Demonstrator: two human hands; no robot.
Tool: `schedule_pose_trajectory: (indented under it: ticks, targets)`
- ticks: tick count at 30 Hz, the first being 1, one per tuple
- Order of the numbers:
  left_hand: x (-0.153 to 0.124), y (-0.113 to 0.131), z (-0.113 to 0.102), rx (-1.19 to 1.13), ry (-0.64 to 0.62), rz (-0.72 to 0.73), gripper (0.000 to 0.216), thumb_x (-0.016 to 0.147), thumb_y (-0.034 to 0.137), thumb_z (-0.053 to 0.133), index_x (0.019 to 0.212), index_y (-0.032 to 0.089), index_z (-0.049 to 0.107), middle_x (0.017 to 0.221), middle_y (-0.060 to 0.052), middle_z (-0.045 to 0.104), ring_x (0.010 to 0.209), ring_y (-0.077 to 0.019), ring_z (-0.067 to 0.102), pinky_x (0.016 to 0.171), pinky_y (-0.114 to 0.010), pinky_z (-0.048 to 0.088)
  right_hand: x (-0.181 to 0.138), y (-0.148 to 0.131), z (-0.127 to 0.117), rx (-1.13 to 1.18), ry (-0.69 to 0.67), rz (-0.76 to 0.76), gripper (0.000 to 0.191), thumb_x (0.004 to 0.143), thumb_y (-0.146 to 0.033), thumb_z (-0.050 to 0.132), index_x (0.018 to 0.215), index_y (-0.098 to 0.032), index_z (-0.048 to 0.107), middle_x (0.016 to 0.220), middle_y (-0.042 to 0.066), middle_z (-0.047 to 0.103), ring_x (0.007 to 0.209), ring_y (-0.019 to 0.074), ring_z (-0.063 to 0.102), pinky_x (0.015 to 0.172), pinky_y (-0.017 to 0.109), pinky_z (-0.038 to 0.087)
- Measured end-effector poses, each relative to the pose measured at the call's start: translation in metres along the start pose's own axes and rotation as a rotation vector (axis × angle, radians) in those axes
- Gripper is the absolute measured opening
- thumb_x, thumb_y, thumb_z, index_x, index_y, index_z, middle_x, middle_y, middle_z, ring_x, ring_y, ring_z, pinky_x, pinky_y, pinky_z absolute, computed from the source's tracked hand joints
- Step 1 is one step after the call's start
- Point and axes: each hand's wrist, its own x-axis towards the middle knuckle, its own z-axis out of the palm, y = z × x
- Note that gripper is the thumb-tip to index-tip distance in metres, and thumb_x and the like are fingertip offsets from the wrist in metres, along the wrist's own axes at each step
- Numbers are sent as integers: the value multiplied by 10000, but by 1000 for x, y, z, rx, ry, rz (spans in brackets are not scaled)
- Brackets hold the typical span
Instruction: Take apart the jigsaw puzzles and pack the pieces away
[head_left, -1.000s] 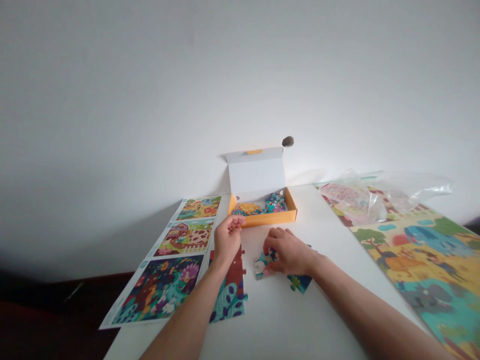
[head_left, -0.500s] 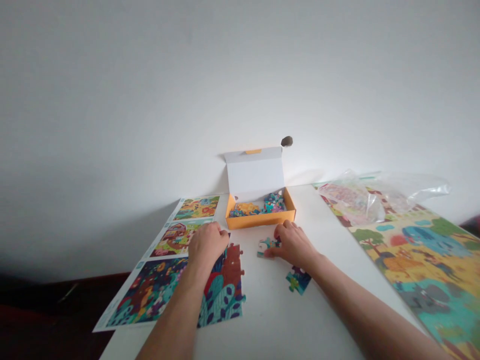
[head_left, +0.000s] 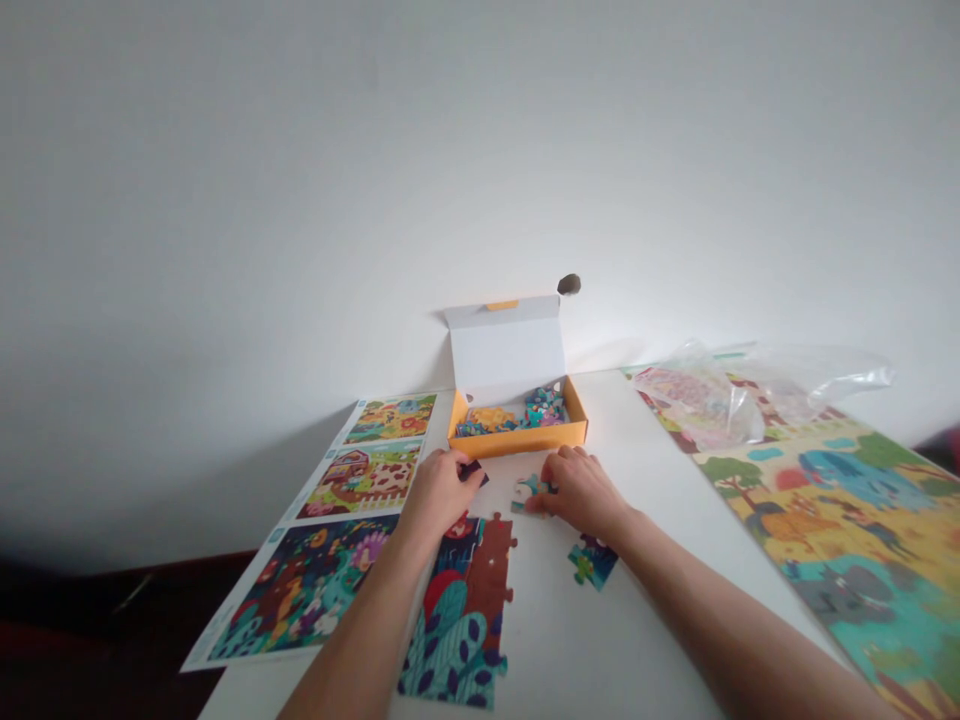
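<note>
My left hand (head_left: 442, 497) is closed, with a dark puzzle piece (head_left: 474, 470) at its fingertips just in front of the box. Below its wrist lies a joined section of jigsaw puzzle (head_left: 469, 620), showing a brown animal shape and teal leaves; my forearm covers part of its left side. My right hand (head_left: 581, 487) has thumb and fingers closed on a light teal and white puzzle piece (head_left: 527, 492) resting on the table. Its fingers hide part of that piece. Nearer me, under the right wrist, lies a loose dark and green puzzle piece group (head_left: 592, 562).
An orange box (head_left: 517, 440) with its lid up holds loose pieces by the wall. A sheet of three printed pictures (head_left: 352, 525) lies left on the white table (head_left: 585, 660). At right are an animal picture (head_left: 840, 540) and a clear plastic bag (head_left: 817, 372).
My left hand has moved right with the dark piece. The joined puzzle section has slid right and towards me, uncovering more of the printed sheet. My right hand stays almost in place.
</note>
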Motion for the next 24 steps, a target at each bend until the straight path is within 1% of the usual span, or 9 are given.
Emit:
schedule_pose_trajectory:
  ticks: [3,5,8,10,13,16,18,21,24]
  targets:
    - [-2,-2,-2,22,-13,-40,340,710,409,680,952,171,691,975,-110,649,886,-247,634,785,-316,449,0,-1,1,61,51,-31,351,706,-489,738,844,-194,607,919,69,618,905,236,546,741,303,363]
    - [-3,-2,-4,48,-28,-56,402,693,442,695,997,180,681,1034,-119,623,917,-261,629,803,-329,445,0,-4,0,131,93,-53,284,738,-408,724,858,-197,577,863,40,623,830,197,551,704,275,357]
    - [-3,-3,-5,48,-53,-61,403,698,432,700,1014,185,669,1046,-120,626,949,-266,626,811,-324,441,-2,-6,-6,268,129,-91,156,800,-290,647,867,-202,537,787,1,616,703,139,538,628,235,345]
    - [-2,-6,-4,34,-70,-60,386,705,408,700,1019,187,663,1024,-118,647,948,-260,629,804,-314,440,-4,-5,-11,300,108,-110,117,806,-248,614,882,-208,534,760,-13,614,668,126,536,610,228,346]
    - [-1,-10,-2,18,-87,-66,392,705,403,701,1026,182,655,1002,-122,670,926,-249,635,784,-304,439,-5,1,-15,169,20,-75,232,735,-315,688,912,-217,572,755,-3,621,703,158,565,642,255,359]
    - [-2,-14,0,16,-95,-82,420,696,423,703,1028,169,655,1000,-131,679,914,-249,638,766,-302,435,-5,7,-16,16,-23,-23,385,649,-460,755,899,-209,604,885,56,627,828,222,584,707,300,377]
    - [-2,-15,0,23,-89,-87,411,679,430,713,992,166,666,986,-129,684,900,-251,638,750,-302,430,-5,8,-15,-34,-31,-12,421,650,-510,748,893,-197,606,953,89,609,887,244,579,739,317,383]
    - [0,-12,-2,16,-50,-73,337,664,410,721,894,167,679,930,-111,694,854,-243,637,712,-294,419,-6,6,-15,-46,-30,-31,416,666,-502,743,889,-188,586,950,91,604,891,240,577,733,309,378]
    - [1,-8,-10,-69,-48,-62,203,742,372,633,743,170,662,745,-60,688,726,-205,628,649,-275,402,-6,3,-14,13,-36,-49,399,683,-453,745,919,-196,551,856,46,624,805,208,589,672,279,355]
